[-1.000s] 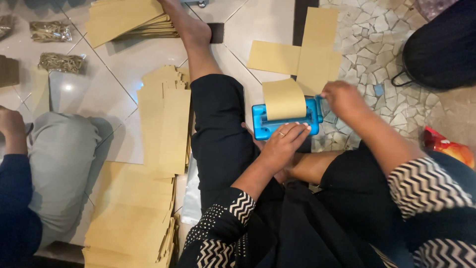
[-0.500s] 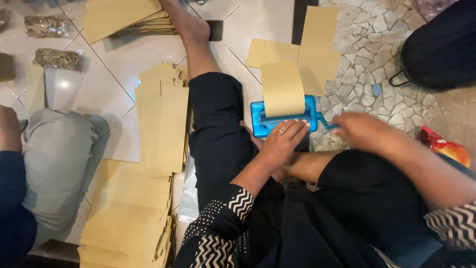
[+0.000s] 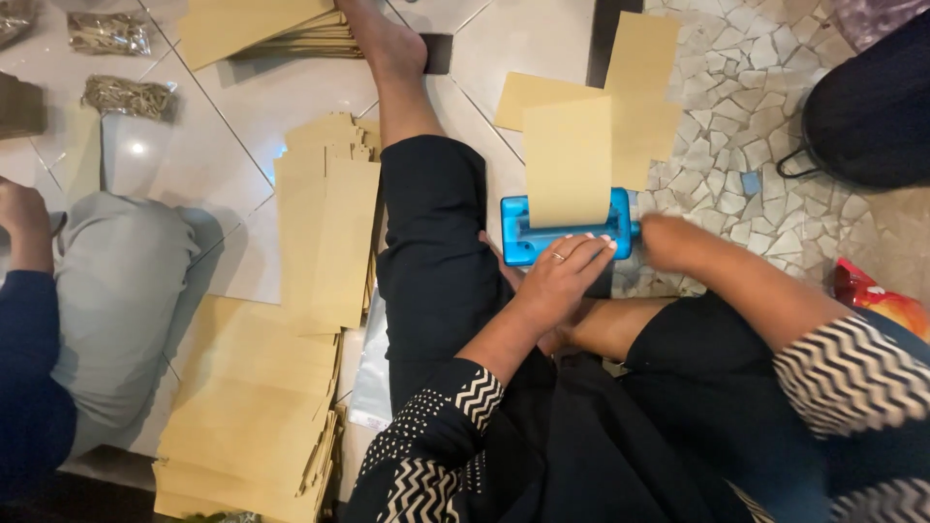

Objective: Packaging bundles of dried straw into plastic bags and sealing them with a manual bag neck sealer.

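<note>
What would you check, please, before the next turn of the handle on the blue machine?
1. Left hand pressing on the blue machine: ok.
2. Right hand at the handle end: ok; grip itself cannot tell.
3. Brown paper sheet standing straight out of the machine: ok.
4. Left fingertips clear of the slot: cannot tell.
5. Finished sheets lying on the floor behind: ok.

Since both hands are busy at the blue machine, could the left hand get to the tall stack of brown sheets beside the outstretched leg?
Probably yes: the left hand would only cross the leg; nothing covers the stack.
</note>
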